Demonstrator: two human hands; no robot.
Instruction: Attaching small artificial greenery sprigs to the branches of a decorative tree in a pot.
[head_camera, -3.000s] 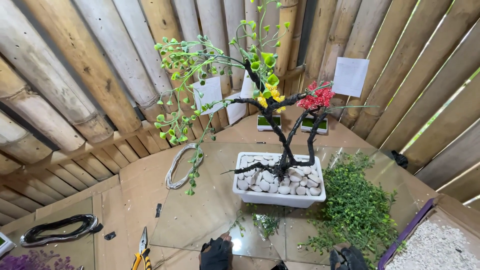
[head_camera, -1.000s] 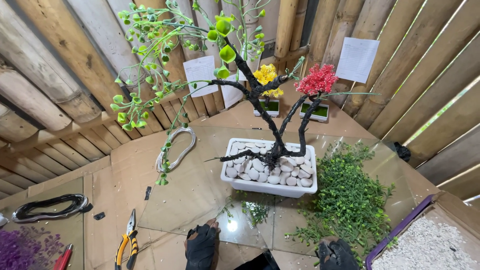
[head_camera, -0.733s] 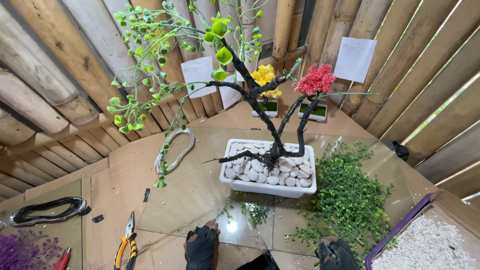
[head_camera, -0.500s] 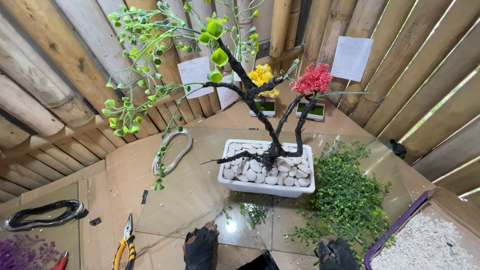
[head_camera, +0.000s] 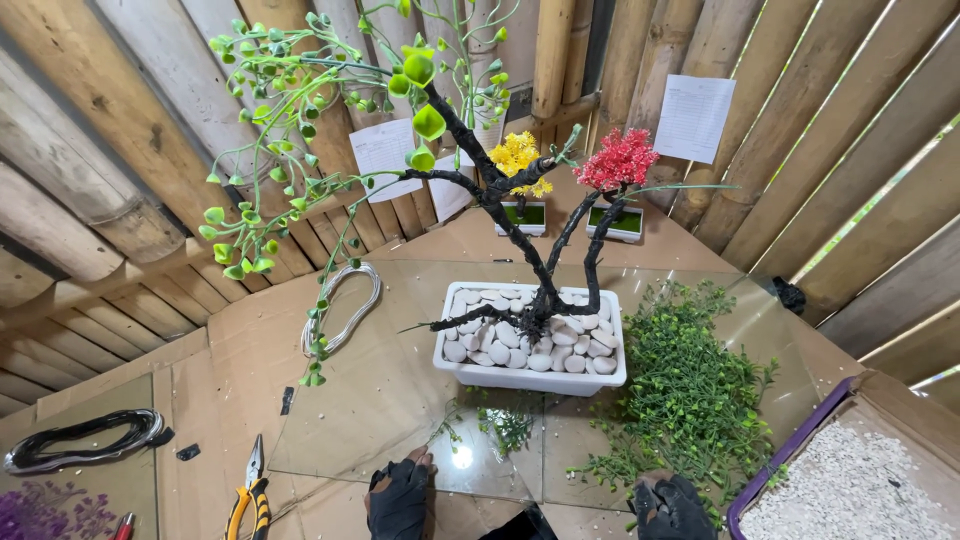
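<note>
1. A coil of black wire (head_camera: 80, 438) is lying at the far left of the counter (head_camera: 250, 350), with purple sprigs (head_camera: 50, 512) showing at the bottom left corner.
2. Yellow-handled pliers (head_camera: 248, 495) are lying on the cardboard cover, near the left hand but apart from it.
3. A loop of pale wire (head_camera: 340, 310) is resting further back, beneath the hanging green-leaved branches (head_camera: 290, 150) of the artificial tree.
4. The left hand (head_camera: 400, 495), in a dark fingerless glove, is resting on the near edge of the glass sheet; its grip is lying loose, fingers bent and clamped on nothing.
5. A small green sprig (head_camera: 505, 425) is lying on the glass just beyond the left hand, in front of the planter.
6. The white rectangular planter (head_camera: 530, 375), filled with white pebbles, is standing at the centre of the counter; the dark trunk (head_camera: 540, 290) is rising from it, bearing a yellow flower cluster (head_camera: 515, 155) and a red flower cluster (head_camera: 617, 160).
7. A heap of green foliage (head_camera: 690, 390) is lying just right of the planter.
8. The right hand (head_camera: 668, 505), also gloved, is sitting at the bottom edge, touching the foliage heap; whether its grip is apart or together cannot be told.
9. A purple-rimmed tray of white gravel (head_camera: 850, 480) is standing at the far right.
</note>
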